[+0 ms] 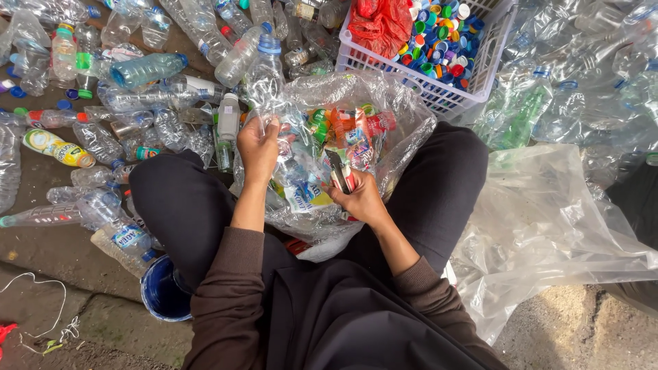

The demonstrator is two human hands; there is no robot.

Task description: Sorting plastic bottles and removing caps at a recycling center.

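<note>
My left hand [258, 147] grips a clear plastic bottle [267, 75] with a blue cap, holding it over a clear plastic bag [404, 130] between my knees. The bag holds torn bottle labels [336, 127] in orange, green and white. My right hand [360, 199] holds a small red-handled cutter [340, 175], its blade pointing up toward the bottle. Both hands are close together above the bag's opening.
A white plastic basket [486, 65] of several coloured bottle caps and a red bag stands ahead on the right. Piles of clear empty bottles [151, 68] lie on the left and right. A blue bucket [164, 294] sits by my left leg. A large clear sack [541, 219] lies right.
</note>
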